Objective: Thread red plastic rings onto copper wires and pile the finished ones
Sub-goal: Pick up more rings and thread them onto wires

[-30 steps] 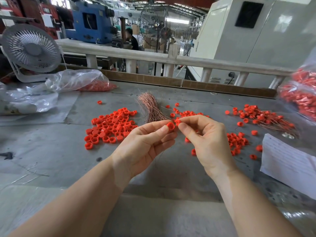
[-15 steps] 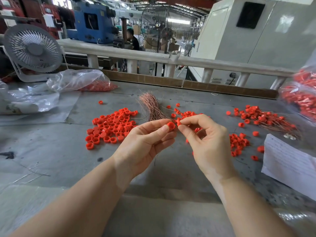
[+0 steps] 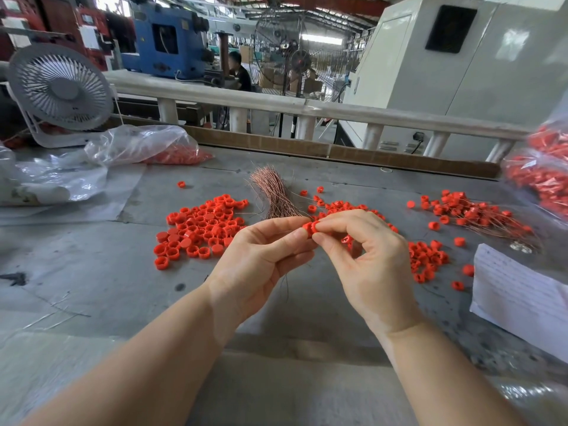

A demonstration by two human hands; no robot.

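My left hand (image 3: 261, 259) and my right hand (image 3: 365, 256) meet above the middle of the grey table (image 3: 92, 272). Between their thumbs and forefingers they pinch red plastic rings (image 3: 309, 228). A thin copper wire (image 3: 286, 287) hangs below my left hand. A bundle of copper wires (image 3: 273, 195) lies just behind the hands. Loose red rings (image 3: 199, 226) form a heap to the left. More loose rings (image 3: 427, 259) lie to the right. A pile of finished rings on wires (image 3: 479, 213) rests at the far right.
A white fan (image 3: 61, 90) stands at the back left beside clear plastic bags (image 3: 144, 142), one holding red rings. Another bag of red parts (image 3: 544, 173) hangs at the right edge. White paper (image 3: 519, 296) lies front right. A railing (image 3: 307, 109) borders the table's far side.
My right hand's lower fingers have spread open a little while both hands kept pinching the rings at the same spot. The view has shifted slightly.
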